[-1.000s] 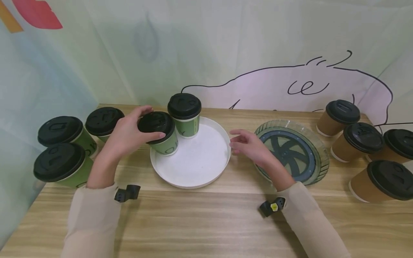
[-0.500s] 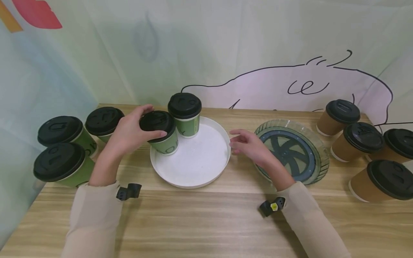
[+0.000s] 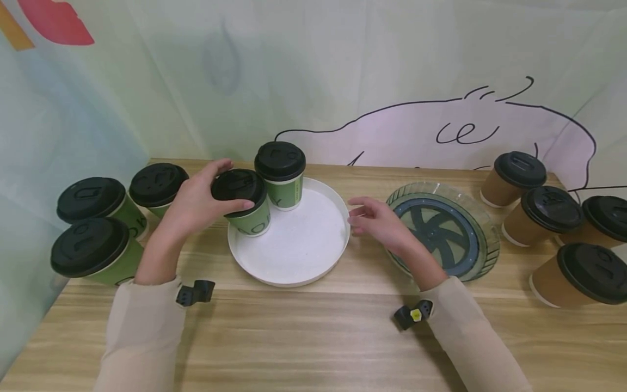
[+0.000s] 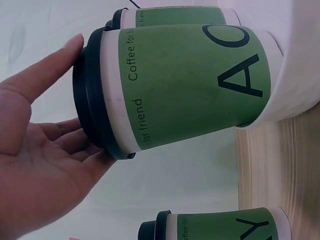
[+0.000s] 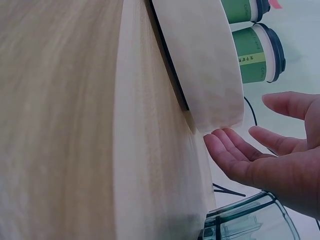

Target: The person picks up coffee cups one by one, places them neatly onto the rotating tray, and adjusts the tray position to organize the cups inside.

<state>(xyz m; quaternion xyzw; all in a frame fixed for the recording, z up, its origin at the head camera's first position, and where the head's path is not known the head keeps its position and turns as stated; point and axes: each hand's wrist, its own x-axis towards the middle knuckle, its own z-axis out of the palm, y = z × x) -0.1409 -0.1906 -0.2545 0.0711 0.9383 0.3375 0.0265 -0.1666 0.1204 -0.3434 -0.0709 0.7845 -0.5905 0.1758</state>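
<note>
My left hand (image 3: pixel 193 204) holds a green paper coffee cup (image 3: pixel 252 220) by its black lid, thumb on the near side and fingers around the far side. That cup stands upright at the left edge of a round white tray (image 3: pixel 303 253). Just behind it on the tray is a second green coffee cup (image 3: pixel 284 188). My right hand (image 3: pixel 379 223) is at the tray's right rim; in the right wrist view its fingertips touch the tray wall (image 5: pixel 210 60), with the fingers loosely bent. The left wrist view shows the held cup's printed side (image 4: pixel 185 85) facing the camera.
Several green lidded cups (image 3: pixel 98 250) stand at the left of the wooden table (image 3: pixel 294 343). A clear ribbed glass dish (image 3: pixel 490 239) with a dark blue spoked pattern sits beyond my right forearm. Several brown lidded cups (image 3: pixel 548 277) stand at far right. A printed cloth (image 3: pixel 343 65) hangs behind.
My left hand and the cup in it have shifted very slightly right since one second ago, then stay still. The right hand and tray have not moved.
</note>
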